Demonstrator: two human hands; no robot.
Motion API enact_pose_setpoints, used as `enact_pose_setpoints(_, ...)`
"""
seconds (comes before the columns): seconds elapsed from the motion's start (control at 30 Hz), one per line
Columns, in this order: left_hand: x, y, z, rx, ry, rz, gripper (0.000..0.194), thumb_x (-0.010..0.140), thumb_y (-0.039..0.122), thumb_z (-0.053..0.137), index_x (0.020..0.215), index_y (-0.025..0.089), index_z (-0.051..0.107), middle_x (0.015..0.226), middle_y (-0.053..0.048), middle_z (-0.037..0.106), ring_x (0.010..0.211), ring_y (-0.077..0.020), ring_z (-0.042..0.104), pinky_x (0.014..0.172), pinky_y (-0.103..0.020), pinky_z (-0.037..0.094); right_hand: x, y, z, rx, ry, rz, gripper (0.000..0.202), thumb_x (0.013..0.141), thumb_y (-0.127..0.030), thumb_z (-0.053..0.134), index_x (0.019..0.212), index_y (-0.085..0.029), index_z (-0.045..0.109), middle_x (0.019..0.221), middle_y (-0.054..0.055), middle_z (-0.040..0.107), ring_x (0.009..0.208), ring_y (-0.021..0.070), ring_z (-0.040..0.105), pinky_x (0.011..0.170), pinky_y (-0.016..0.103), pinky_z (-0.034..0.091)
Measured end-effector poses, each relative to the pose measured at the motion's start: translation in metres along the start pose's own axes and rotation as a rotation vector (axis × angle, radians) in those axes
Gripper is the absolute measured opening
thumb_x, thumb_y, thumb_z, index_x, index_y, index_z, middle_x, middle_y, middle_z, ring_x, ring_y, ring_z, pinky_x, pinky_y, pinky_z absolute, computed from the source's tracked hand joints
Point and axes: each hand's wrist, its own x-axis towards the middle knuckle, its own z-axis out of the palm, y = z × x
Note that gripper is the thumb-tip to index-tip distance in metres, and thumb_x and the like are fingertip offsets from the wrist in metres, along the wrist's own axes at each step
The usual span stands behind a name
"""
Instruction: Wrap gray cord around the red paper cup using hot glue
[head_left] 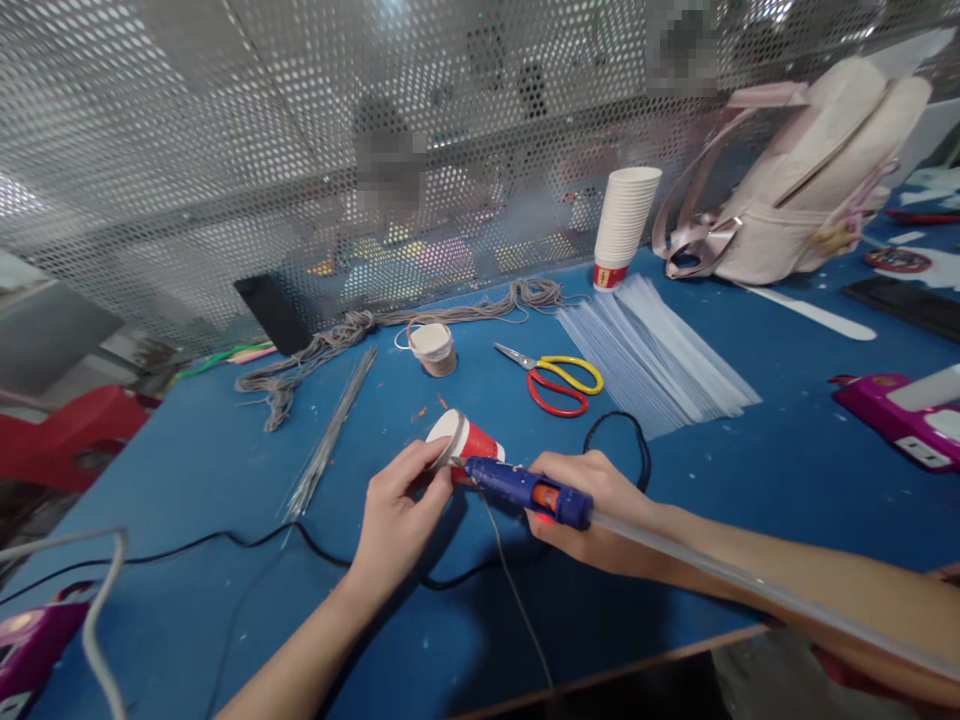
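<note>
My left hand (403, 500) is closed on a red and white paper cup (480, 442), which lies tilted on its side above the table. Grey cord (454, 436) runs round the cup near one end, and its loose length hangs down toward the table's front edge. In my right hand (592, 505) is a blue hot glue gun (517, 485), its nozzle at the cord beside my left fingertips. A clear glue stick (675, 545) sticks out of the gun's back, over my forearm. Whether the nozzle touches the cup I cannot tell.
Scissors (551, 378), a small cord-wrapped cup (435, 349), clear strips (660, 355) and stacked paper cups (627, 225) lie beyond my hands. Grey cord bundles (337, 340) and thin wires (330, 440) are at left. A black cable (322, 550) crosses the blue table; a pink backpack (795, 190) stands back right.
</note>
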Motion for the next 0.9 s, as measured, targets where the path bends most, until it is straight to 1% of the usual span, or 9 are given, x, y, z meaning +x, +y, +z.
enact_pose_setpoints(0.1,0.0,0.0003,-0.0008,0.001,-0.004,-0.002,0.022,0.081,0.023,0.054,0.092,0.018,0.072,0.074,-0.001,0.066,0.062,-0.013,0.059,0.059,-0.023,0.047,0.0008,-0.0003,-0.003,-0.023,-0.003,0.023,0.003,0.076,-0.02,0.053,0.074,-0.019,0.052,0.06,-0.002,0.056,0.05,0.0102,0.049,0.051,0.021,0.035)
enact_pose_setpoints(0.33,-0.0002,-0.0002,-0.0008,-0.005,-0.004,0.006,0.021,0.081,0.023,0.055,0.091,0.017,0.072,0.072,-0.001,0.065,0.061,-0.0123,0.058,0.057,-0.022,0.046,-0.001,0.0036,0.0033,-0.032,0.065,-0.052,0.005,0.073,-0.023,0.053,0.076,-0.018,0.053,0.058,-0.002,0.057,0.046,0.0096,0.045,0.047,0.021,0.032)
enact_pose_setpoints(0.43,-0.0004,-0.0012,-0.0001,0.006,0.002,0.01,0.022,0.081,0.023,0.054,0.093,0.018,0.072,0.074,-0.001,0.066,0.062,-0.0125,0.059,0.058,-0.023,0.046,0.0,0.0037,0.0006,-0.054,0.021,-0.032,0.004,0.075,-0.021,0.053,0.077,-0.017,0.054,0.059,-0.001,0.059,0.048,0.0104,0.05,0.049,0.021,0.034)
enact_pose_setpoints(0.5,-0.0005,-0.0014,0.0,0.009,0.005,0.004,0.022,0.081,0.023,0.053,0.094,0.018,0.071,0.075,-0.001,0.066,0.062,-0.0128,0.059,0.059,-0.023,0.047,0.0002,0.0037,-0.0004,-0.083,0.017,-0.034,0.005,0.075,-0.021,0.053,0.078,-0.017,0.054,0.061,0.0,0.06,0.05,0.0112,0.052,0.05,0.022,0.035)
enact_pose_setpoints(0.6,-0.0005,-0.0004,-0.0002,0.026,0.008,0.001,0.022,0.081,0.024,0.054,0.094,0.018,0.071,0.073,-0.001,0.066,0.061,-0.0124,0.058,0.057,-0.022,0.046,-0.0016,0.0045,0.0023,-0.152,0.053,-0.096,0.007,0.074,-0.022,0.052,0.078,-0.017,0.054,0.062,0.001,0.061,0.049,0.0121,0.053,0.049,0.023,0.034)
enact_pose_setpoints(0.67,-0.0002,0.0007,-0.0005,0.042,0.011,0.01,0.021,0.081,0.024,0.055,0.094,0.018,0.071,0.071,0.0,0.065,0.06,-0.0118,0.056,0.055,-0.022,0.045,-0.0032,0.0053,0.0046,-0.184,0.032,-0.135,0.007,0.073,-0.021,0.051,0.079,-0.017,0.054,0.064,0.002,0.062,0.051,0.0127,0.054,0.048,0.023,0.033)
enact_pose_setpoints(0.77,0.0001,0.0015,-0.0004,0.053,0.022,0.026,0.021,0.08,0.022,0.055,0.094,0.018,0.071,0.07,0.001,0.064,0.058,-0.0112,0.055,0.053,-0.021,0.043,-0.0042,0.0061,0.005,-0.184,-0.01,-0.162,0.011,0.072,-0.018,0.052,0.083,-0.017,0.054,0.068,0.002,0.064,0.055,0.0131,0.057,0.05,0.023,0.034)
enact_pose_setpoints(0.9,-0.0004,0.001,0.0003,0.061,0.03,0.03,0.02,0.08,0.022,0.055,0.093,0.018,0.071,0.07,0.001,0.064,0.058,-0.011,0.055,0.053,-0.02,0.042,-0.0025,0.0066,0.0016,-0.169,0.023,-0.172,0.01,0.075,-0.02,0.052,0.084,-0.018,0.054,0.07,0.002,0.065,0.056,0.0134,0.058,0.051,0.023,0.036)
